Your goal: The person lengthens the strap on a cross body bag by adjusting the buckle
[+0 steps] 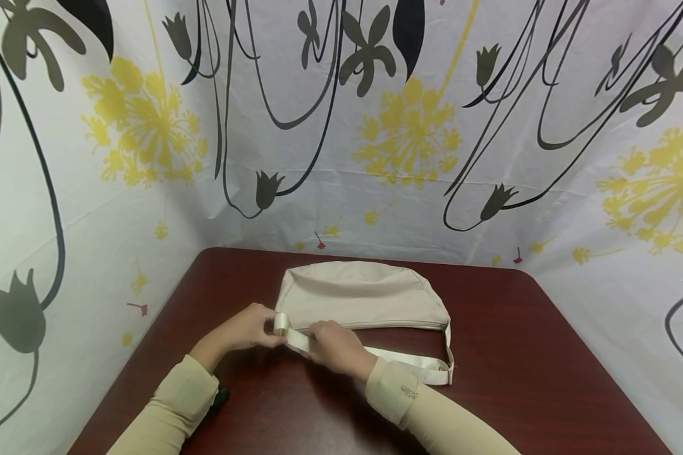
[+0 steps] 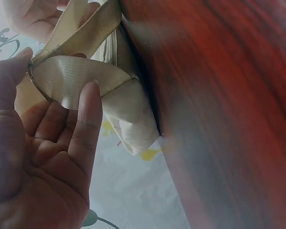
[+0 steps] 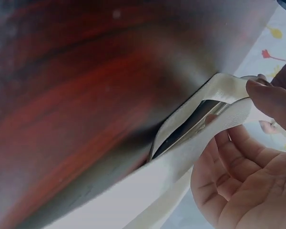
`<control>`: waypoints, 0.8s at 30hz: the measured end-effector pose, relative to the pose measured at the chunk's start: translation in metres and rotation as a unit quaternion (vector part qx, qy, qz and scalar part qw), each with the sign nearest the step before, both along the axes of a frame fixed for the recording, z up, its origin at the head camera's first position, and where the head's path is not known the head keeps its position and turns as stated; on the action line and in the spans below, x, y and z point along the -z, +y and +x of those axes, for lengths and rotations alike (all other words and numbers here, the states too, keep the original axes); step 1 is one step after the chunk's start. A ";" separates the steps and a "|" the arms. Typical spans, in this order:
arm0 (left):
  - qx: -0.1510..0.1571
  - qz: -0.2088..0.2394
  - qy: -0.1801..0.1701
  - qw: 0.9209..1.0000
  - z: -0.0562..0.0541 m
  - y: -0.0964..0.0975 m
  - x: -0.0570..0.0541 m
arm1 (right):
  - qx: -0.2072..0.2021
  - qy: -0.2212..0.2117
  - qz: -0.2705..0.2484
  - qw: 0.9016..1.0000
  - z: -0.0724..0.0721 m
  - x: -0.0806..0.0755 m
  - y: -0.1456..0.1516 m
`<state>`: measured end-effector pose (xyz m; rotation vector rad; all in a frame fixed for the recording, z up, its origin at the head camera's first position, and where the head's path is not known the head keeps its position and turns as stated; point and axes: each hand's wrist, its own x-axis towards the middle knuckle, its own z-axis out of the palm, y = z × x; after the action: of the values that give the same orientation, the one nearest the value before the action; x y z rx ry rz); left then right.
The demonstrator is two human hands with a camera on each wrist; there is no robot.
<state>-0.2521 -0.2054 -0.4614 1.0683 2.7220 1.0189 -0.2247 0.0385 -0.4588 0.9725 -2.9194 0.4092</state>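
Note:
A cream fabric shoulder bag [image 1: 364, 297] lies on the dark red-brown table, its zipper edge facing the near side. My left hand [image 1: 245, 330] is at the bag's near left corner, where the strap loops through a ring. In the left wrist view, the left thumb and fingers [image 2: 89, 112] hold the strap webbing [image 2: 69, 78] around a thin metal ring [image 2: 35, 81]. Just to the right, my right hand [image 1: 338, 349] grips the cream strap [image 1: 298, 341]. In the right wrist view, the strap [image 3: 171, 167] runs in layers between the right thumb and fingers [image 3: 248, 143].
The strap's far end joins the bag's right side at a buckle [image 1: 448, 373]. A small black object [image 1: 221, 397] shows partly behind the left sleeve. A floral-printed cloth [image 1: 341, 202] hangs behind and beside the table [image 1: 523, 354].

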 end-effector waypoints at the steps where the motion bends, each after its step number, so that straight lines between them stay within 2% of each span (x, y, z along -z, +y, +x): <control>1: 0.000 0.000 -0.001 1.000 0.000 0.000 0.000 | -0.003 0.003 -0.002 1.000 0.000 0.000 0.001; 13: 0.002 0.006 -0.005 1.000 0.000 0.000 0.001 | -0.017 0.003 -0.026 1.000 -0.001 0.000 -0.001; 24: 0.003 0.005 0.000 1.000 0.000 -0.001 0.002 | -0.014 -0.034 -0.048 0.998 -0.003 -0.002 -0.003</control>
<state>-0.2520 -0.2064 -0.4629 1.0765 2.7154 1.0339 -0.2272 0.0357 -0.4568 1.0075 -2.9165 0.5885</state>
